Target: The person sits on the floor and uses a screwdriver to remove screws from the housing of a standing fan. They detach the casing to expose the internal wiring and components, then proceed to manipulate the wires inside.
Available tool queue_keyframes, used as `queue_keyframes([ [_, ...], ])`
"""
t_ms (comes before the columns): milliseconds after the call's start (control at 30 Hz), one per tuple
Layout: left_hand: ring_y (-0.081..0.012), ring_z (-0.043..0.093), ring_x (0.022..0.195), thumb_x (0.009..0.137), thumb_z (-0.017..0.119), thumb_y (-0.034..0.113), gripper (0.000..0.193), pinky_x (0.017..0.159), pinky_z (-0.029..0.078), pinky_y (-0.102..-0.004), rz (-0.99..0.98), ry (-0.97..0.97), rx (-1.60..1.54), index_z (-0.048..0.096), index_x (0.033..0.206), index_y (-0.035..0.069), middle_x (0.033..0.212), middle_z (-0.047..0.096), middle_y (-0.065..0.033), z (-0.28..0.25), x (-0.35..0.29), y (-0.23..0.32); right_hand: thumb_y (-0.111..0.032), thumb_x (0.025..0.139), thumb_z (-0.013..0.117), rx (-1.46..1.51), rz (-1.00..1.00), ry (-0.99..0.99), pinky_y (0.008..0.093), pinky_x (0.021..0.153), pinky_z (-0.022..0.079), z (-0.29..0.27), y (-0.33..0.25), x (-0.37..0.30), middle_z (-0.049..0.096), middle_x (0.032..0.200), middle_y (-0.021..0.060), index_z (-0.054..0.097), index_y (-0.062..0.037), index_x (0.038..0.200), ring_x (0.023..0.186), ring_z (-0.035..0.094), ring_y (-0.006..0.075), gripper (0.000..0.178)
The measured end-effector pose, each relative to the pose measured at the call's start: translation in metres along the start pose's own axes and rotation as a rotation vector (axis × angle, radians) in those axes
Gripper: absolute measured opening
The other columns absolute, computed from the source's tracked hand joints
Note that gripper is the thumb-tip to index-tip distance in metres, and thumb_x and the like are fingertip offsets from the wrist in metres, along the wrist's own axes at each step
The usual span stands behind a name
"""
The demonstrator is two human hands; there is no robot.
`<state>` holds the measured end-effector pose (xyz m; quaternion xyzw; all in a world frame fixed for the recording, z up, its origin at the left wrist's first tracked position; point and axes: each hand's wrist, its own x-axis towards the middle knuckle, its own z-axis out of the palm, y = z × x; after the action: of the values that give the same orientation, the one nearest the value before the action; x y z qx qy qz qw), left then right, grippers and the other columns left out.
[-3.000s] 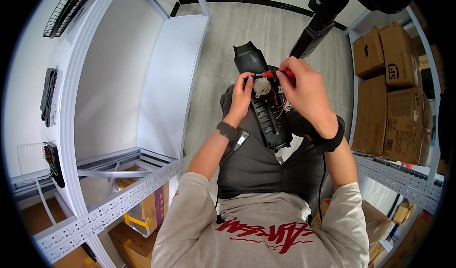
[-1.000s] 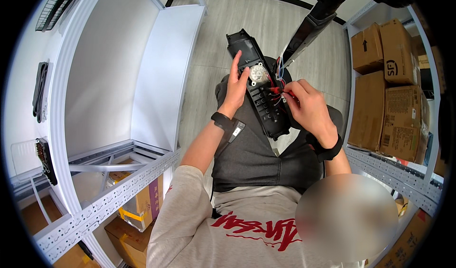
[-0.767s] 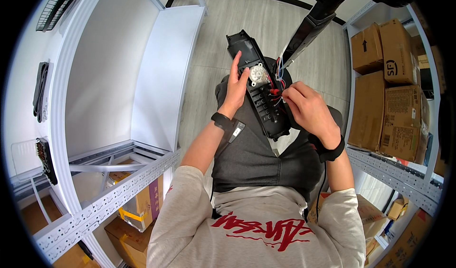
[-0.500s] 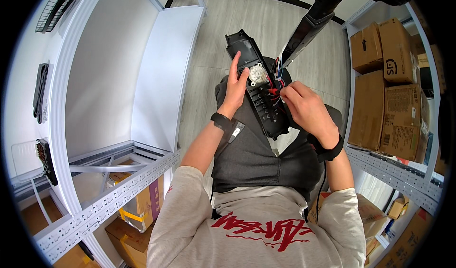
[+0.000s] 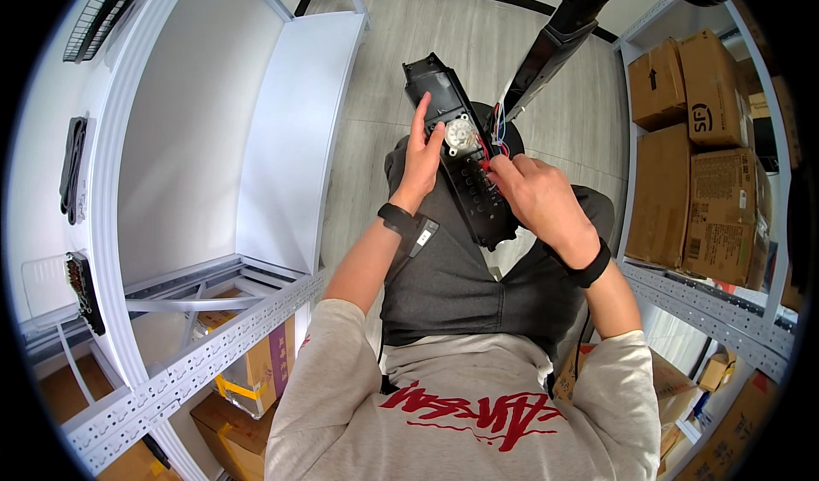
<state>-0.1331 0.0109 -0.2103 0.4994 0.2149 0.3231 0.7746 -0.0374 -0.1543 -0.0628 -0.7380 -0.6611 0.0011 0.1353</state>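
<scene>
A long black plastic housing [image 5: 445, 89] lies slantwise over my lap, its open inner side up. My left hand [image 5: 418, 164] holds it along its left edge, fingers stretched out, thumb beside a round whitish translucent gear unit [image 5: 461, 134]. Below that unit runs a section with rows of small black round parts [image 5: 475, 189]. Red, blue and white wires [image 5: 498, 131] come up along the housing's right side. My right hand [image 5: 546, 198] is closed in a pinch on the wires, next to a small red piece [image 5: 485, 165]. Its fingertips hide the exact spot they grip.
Beyond the housing rises a dark upright post [image 5: 546, 63]. A white shelf unit [image 5: 290, 140] stands to the left, with cartons beneath it. More cardboard boxes [image 5: 657, 191] fill the rack at right. Grey wood-look floor [image 5: 384, 55] stretches ahead.
My right hand has moved left and slightly down, closer in over the housing, to the red piece. The left hand and the housing have hardly moved.
</scene>
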Motion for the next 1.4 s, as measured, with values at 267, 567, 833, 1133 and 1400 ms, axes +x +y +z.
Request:
queue_keyframes([
  [267,-0.0109,0.044,0.116,0.096,0.047,0.003,0.058,0.096,0.037,-0.0246,-0.009,-0.004,-0.041,0.025,0.147,0.016,0.14,0.038,-0.0048,0.001,0.0,0.002,-0.014,0.082,0.062,0.191,-0.112,0.049,0.036,0.057,0.05,-0.01,0.012,0.011,0.056,0.075,0.0129,0.05,-0.0037,0.09,0.067,0.06,0.027,0.017],
  [567,-0.0114,0.045,0.114,0.095,0.048,0.003,0.058,0.095,0.038,-0.0246,0.022,-0.001,0.0,0.026,0.147,0.016,0.141,0.038,-0.0055,0.003,0.001,0.0,-0.021,0.086,0.064,-0.02,0.199,-0.103,0.0359,0.055,0.049,-0.007,0.001,0.014,0.059,0.067,0.0138,0.05,-0.0005,0.084,0.063,0.061,0.0273,0.024],
  [833,-0.0121,0.046,0.114,0.095,0.047,0.004,0.058,0.095,0.039,-0.0255,-0.019,0.001,-0.011,0.025,0.148,0.018,0.14,0.038,-0.0057,-0.005,0.001,-0.005,-0.01,0.084,0.062,0.017,-0.092,0.001,0.0345,0.064,0.051,-0.017,-0.003,0.009,0.055,0.082,0.0121,0.052,-0.0016,0.091,0.077,0.059,0.025,0.015],
  [1133,-0.0133,0.041,0.121,0.095,0.047,0.004,0.058,0.1,0.035,-0.0269,0.011,-0.012,0.017,0.024,0.147,0.015,0.144,0.033,-0.0062,0.0,0.001,-0.001,-0.015,0.083,0.064,0.024,0.285,-0.252,0.0364,0.064,0.05,-0.012,0.001,0.017,0.055,0.081,0.0128,0.054,-0.0026,0.092,0.077,0.059,0.0283,0.018],
  [1400,-0.0119,0.044,0.116,0.095,0.048,0.003,0.058,0.098,0.036,-0.0256,-0.011,-0.001,-0.045,0.026,0.147,0.015,0.139,0.039,-0.0047,0.003,-0.001,0.004,-0.015,0.083,0.064,0.212,-0.096,0.108,0.0398,0.06,0.049,-0.01,0.009,0.012,0.056,0.076,0.0137,0.055,-0.0023,0.09,0.07,0.061,0.0304,0.017],
])
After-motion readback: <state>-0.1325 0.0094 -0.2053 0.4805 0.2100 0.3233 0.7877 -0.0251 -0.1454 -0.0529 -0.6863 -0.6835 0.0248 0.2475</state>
